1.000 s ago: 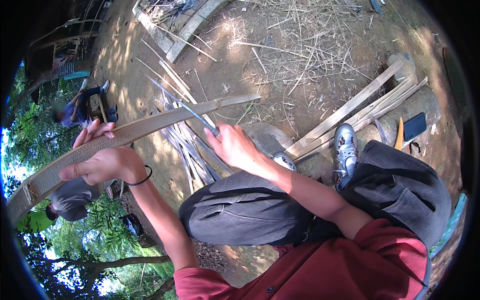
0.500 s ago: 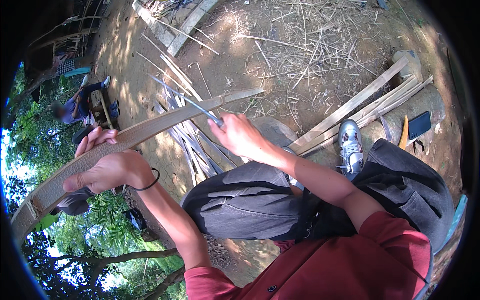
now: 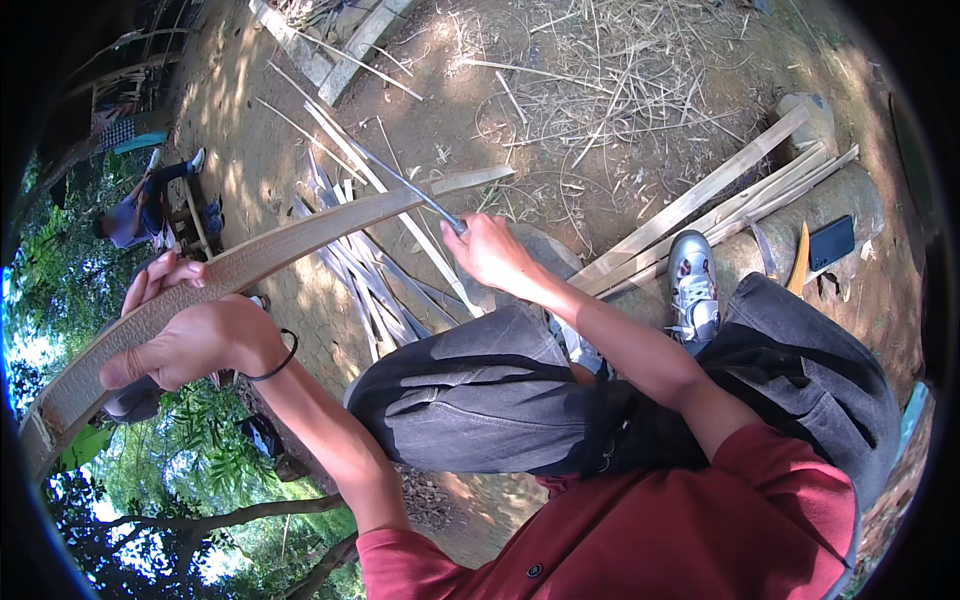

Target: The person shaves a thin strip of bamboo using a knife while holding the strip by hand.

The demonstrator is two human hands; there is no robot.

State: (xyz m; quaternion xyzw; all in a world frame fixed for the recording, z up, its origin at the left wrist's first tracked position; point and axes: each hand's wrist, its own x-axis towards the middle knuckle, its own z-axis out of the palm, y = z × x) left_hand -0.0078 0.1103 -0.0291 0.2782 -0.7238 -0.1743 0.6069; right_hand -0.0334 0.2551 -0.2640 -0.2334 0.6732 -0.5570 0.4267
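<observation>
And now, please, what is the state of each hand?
Left hand: closed on a long, curved strip, fingers and thumb gripping it.
Right hand: closed, holding a thin-bladed tool.

Strip (image 3: 300, 236) at left, knife (image 3: 432, 203) over it, slats (image 3: 700, 193) at right, phone (image 3: 832, 242) on log (image 3: 862, 202) beside slats

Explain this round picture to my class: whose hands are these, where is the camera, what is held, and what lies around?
There is no machine here: these are a person's bare hands. A wide fisheye camera on the person's head looks down, so straight edges bend toward the rim. The left hand holds a long wooden strip; the right hand holds what looks like a thin knife, which crosses the strip in this view. Whether they touch is hard to tell. On the ground lie loose strips and, farther off, thin scraps.
</observation>
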